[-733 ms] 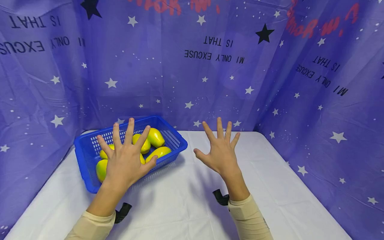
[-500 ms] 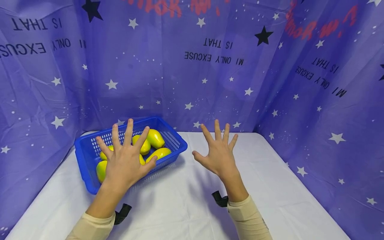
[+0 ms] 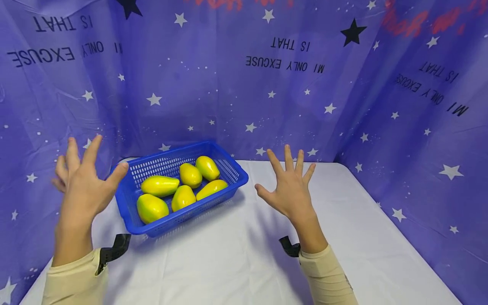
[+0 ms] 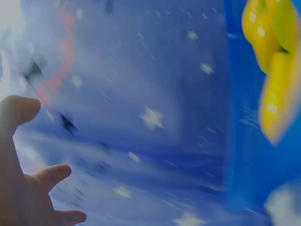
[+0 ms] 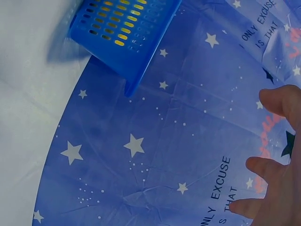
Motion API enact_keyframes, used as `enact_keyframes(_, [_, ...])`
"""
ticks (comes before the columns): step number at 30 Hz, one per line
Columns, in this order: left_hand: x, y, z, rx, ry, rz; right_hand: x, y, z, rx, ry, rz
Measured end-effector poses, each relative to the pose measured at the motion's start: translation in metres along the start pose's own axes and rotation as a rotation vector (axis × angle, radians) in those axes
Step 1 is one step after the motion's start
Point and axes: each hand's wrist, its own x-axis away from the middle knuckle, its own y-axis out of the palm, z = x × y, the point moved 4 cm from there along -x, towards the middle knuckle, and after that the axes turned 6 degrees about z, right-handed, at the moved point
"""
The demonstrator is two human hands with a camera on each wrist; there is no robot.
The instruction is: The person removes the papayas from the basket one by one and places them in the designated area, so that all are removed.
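Note:
Several yellow mangoes point(image 3: 160, 186) lie in a blue plastic basket point(image 3: 141, 229) with slotted walls, at the left of the table. My left hand point(image 3: 85, 186) is raised beside the basket's left end, fingers spread and holding nothing. Right of the basket, my right hand point(image 3: 291, 190) hovers above the table with its fingers spread and nothing in it. The left wrist view catches the mangoes point(image 4: 277, 94) blurred at its right edge, with the left hand point(image 4: 28, 179) at lower left. In the right wrist view, yellow shows through the slots of the basket point(image 5: 110, 52).
A white cloth covers the table point(image 3: 206, 267). Purple curtains point(image 3: 244, 106) printed with stars and lettering hang behind it and along both sides. Each forearm wears a beige sleeve point(image 3: 74, 279) with a black camera mount point(image 3: 116, 248) at the wrist.
My left hand has moved left from over the basket to beside it, uncovering the mangoes. The head view has shifted slightly left, and the right hand keeps its spread pose.

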Motion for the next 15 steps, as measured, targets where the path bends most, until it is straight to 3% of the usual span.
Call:
enact_keyframes(3, [-0.006, 0.021, -0.035, 0.140, -0.106, -0.054, -0.001, -0.003, 0.003, -0.006, 0.000, 0.013])
enact_keyframes(7, [-0.005, 0.060, -0.068, 0.250, -0.244, -0.187, 0.000, -0.001, 0.004, -0.014, -0.007, 0.021])
enact_keyframes(10, [-0.002, 0.083, -0.081, 0.322, -0.313, -0.277, 0.001, 0.001, 0.004, -0.021, -0.012, 0.025])
enact_keyframes(15, [-0.002, 0.097, -0.089, 0.569, -0.405, -0.313, -0.002, 0.002, 0.002, -0.039, -0.025, 0.049])
